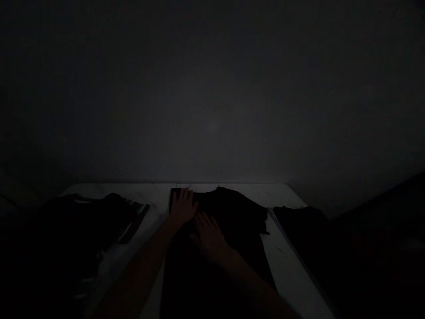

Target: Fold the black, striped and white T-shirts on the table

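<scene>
The room is very dim, and a person stands at a white table (282, 261) with both bare hands resting on a black T-shirt (232, 217) laid out flat. The shirt lies in the middle of the table with its neckline (206, 191) toward the far edge and its lower part running out of view, nearest the person. Its sleeve (264, 221) on the right of the view sticks out at the shoulder, close to the table's right side.

The left hand (183, 206) lies high on the shirt, its fingers spread and reaching the upper left corner near the neckline. The right hand (209, 237) sits just below and to the right of it, flat with fingers spread. The two hands are close together but not touching, and neither is pinching or gripping the cloth.

To the left, a dark garment (89, 217) with pale streaks (141, 208) lies in a heap, well apart from the hands. To the right, another dark garment (299, 226) sits beyond the table's edge. A bare grey wall (212, 88) rises behind the table.
</scene>
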